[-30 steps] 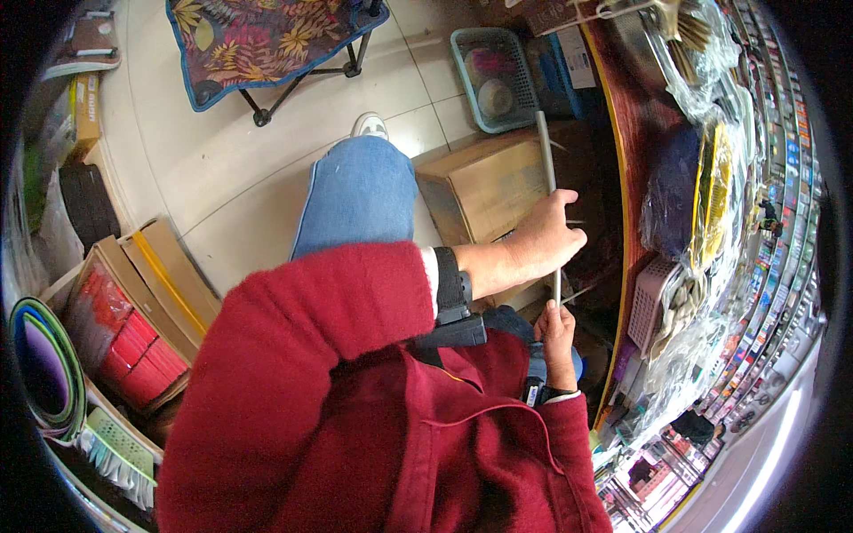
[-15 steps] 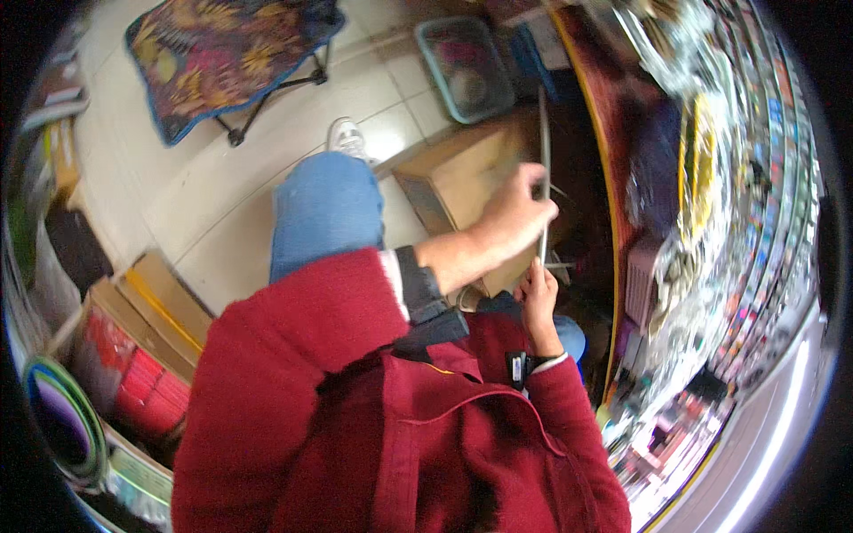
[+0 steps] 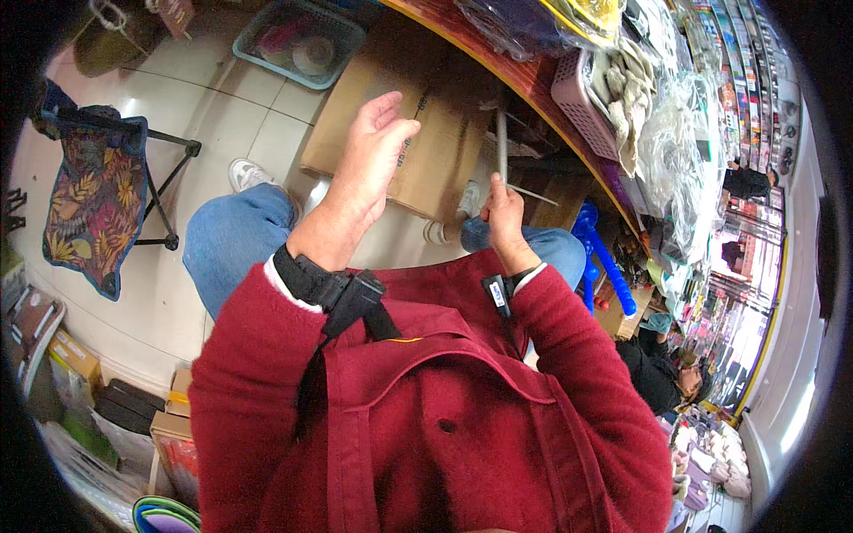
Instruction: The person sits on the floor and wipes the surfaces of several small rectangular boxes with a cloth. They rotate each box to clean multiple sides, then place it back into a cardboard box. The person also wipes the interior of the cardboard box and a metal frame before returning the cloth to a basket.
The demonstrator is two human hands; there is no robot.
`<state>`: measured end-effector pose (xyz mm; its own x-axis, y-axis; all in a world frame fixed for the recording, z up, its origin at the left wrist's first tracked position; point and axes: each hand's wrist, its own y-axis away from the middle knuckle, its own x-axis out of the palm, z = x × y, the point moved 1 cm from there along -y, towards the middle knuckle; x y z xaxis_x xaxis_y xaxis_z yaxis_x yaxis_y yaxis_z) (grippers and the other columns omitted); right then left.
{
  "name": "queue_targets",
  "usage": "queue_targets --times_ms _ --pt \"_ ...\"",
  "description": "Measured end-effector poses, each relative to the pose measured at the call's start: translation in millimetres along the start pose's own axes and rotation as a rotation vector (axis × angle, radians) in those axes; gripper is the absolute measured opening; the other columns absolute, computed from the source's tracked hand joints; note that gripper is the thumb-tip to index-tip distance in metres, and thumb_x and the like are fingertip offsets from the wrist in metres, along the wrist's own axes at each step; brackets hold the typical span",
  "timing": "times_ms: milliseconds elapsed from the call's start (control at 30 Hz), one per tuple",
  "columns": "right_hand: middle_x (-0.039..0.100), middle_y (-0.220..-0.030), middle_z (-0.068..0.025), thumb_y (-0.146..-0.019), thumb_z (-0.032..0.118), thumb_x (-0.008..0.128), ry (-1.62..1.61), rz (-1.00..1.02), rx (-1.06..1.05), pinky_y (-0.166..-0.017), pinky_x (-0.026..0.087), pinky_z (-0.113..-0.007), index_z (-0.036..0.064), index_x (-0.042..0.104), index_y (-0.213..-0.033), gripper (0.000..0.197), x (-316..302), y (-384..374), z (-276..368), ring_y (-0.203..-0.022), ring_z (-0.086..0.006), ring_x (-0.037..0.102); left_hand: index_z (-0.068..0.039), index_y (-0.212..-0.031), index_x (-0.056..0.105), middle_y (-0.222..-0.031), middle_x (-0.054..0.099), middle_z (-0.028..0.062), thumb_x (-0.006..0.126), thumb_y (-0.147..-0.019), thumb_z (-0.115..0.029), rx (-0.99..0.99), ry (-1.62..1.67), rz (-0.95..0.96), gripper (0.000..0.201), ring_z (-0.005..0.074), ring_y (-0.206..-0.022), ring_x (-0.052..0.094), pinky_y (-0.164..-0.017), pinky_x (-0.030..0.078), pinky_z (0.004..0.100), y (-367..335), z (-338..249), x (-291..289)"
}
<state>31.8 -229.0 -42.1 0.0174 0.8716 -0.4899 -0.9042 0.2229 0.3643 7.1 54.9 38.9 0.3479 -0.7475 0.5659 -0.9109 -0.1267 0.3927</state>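
Observation:
In my right hand (image 3: 505,215) is the lower end of a long, thin, grey-white rod (image 3: 502,147). The rod points away from me, toward the shadowed space under the reddish shelf edge; its far end is hard to make out. A thinner pale stick (image 3: 538,195) juts sideways just right of that hand, and I cannot tell whether it joins the rod. My left hand (image 3: 362,164) is raised with nothing in it, its fingers stretched and thumb apart. Behind it, a closed cardboard box (image 3: 444,160) rests on the floor.
A blue plastic basket (image 3: 246,46) sits beyond the box. At left stands a folding stool with leaf-patterned cloth (image 3: 93,209). The shelf's orange-trimmed edge (image 3: 524,84) runs along the right, below a pink basket (image 3: 582,107). Another person (image 3: 653,369) is at far right.
My left hand has come off the rod and moved left, opening. My right hand still holds the rod. The view has turned, so the stool and box appear further left.

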Motion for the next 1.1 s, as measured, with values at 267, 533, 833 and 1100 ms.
queue_targets --times_ms 267,533,833,1100 --pt "0.049 -0.054 -0.0066 -0.094 0.048 0.054 0.087 -0.202 -0.025 -0.046 0.037 -0.036 0.0045 0.054 -0.067 0.051 -51 -76 -25 -0.046 -0.0197 0.049 0.000 -0.143 0.036 -0.147 0.037 0.0196 0.064 -0.088 -0.019 -0.075 -0.084 0.030 0.064 0.0253 -0.135 0.038 -0.108 0.034 0.0374 -14 19 31" --pt "0.055 -0.061 -0.0088 -0.093 0.049 0.057 0.110 -0.396 -0.384 -0.041 0.038 -0.035 0.0019 0.057 -0.073 0.051 -41 -216 -66 -0.042 -0.0204 0.050 -0.001 -0.140 0.041 -0.140 0.045 0.0134 0.061 -0.089 -0.015 -0.161 -0.104 -0.027 0.056 0.0204 -0.126 0.045 -0.104 0.038 0.0339 -30 40 36" --pt "0.067 -0.096 -0.0188 -0.095 0.042 0.050 0.757 -0.543 -0.662 -0.074 0.053 -0.043 0.0076 0.062 -0.115 0.042 -54 -254 -106 -0.084 -0.0331 0.067 -0.001 -0.137 0.043 -0.136 0.049 0.0111 0.060 -0.091 -0.014 -0.271 -0.104 -0.012 0.051 0.0202 -0.120 0.051 -0.098 0.043 0.0313 -37 43 34" --pt "0.063 -0.097 -0.0127 -0.094 0.043 0.054 0.129 -0.134 0.032 -0.073 0.052 -0.041 0.0117 0.057 -0.122 0.043 -77 -283 -161 -0.084 -0.0290 0.064 -0.002 -0.136 0.044 -0.135 0.051 0.0094 0.061 -0.092 -0.015 -0.358 -0.159 -0.033 0.050 0.0188 -0.116 0.054 -0.093 0.045 0.0289 -46 53 36"
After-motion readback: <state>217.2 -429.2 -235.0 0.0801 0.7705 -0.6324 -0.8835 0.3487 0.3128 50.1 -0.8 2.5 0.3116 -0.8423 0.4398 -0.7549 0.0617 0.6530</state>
